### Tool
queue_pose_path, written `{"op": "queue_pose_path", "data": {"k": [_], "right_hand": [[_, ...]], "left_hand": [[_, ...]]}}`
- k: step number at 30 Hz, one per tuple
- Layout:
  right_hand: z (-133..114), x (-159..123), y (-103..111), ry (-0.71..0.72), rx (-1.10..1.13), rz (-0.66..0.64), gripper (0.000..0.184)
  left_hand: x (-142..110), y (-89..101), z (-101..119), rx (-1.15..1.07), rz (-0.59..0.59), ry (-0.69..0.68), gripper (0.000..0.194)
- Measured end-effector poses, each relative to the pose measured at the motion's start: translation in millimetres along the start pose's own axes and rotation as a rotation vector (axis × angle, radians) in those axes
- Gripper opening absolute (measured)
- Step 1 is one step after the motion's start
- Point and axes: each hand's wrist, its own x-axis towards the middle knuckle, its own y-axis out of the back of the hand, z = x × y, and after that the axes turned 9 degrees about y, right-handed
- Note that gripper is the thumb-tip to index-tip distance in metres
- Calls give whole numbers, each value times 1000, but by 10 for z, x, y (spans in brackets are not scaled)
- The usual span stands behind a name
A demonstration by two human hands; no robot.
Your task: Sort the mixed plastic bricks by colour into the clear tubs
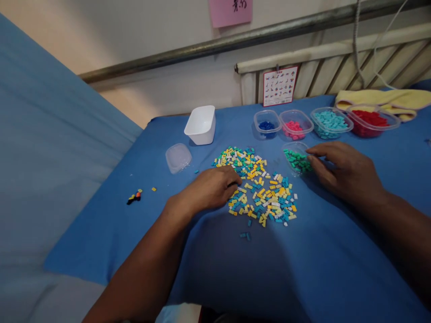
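Mixed toy building bricks [269, 197] in yellow, white, teal and green lie in a loose pile on the blue cloth. My left hand [215, 186] rests at the pile's left side, fingers curled down among the bricks; whatever is under the fingertips is hidden. To the right of the pile, a small clear plastic container [296, 172] holds green bricks [296, 160]. My right hand [348, 170] has its thumb and index finger at that container's right rim, closed on it. The other fingers of this hand are partly hidden.
Behind stand clear tubs of dark blue [266, 126], pink [293, 128], light blue [331, 122] and red bricks [370, 119]. A white tub [201, 125] and a clear lid [178, 158] are at back left. Black and orange pieces [134, 197] lie left. A yellow cloth [380, 98] lies back right.
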Motion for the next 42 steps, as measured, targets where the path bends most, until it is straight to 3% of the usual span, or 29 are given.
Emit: {"op": "queue_pose_path", "data": {"k": [8,16,22,28,35,42], "right_hand": [[-36,2,54,-41,23,-24,17],[-42,-12,71,-17,34,12,16],[-13,-21,78,-13,33,6,16],[-20,0,60,13,48,0,13],[-61,10,84,54,79,4,12],[-360,31,147,182,224,-43,19]], "left_hand": [[-58,108,-27,-54,93,24,24],[-54,83,2,-95,41,-52,30],[-44,107,54,-90,36,127,26],[-71,133,4,-131,131,32,24],[-63,141,80,-73,-12,47,18],[-46,116,193,-26,-101,53,14]]}}
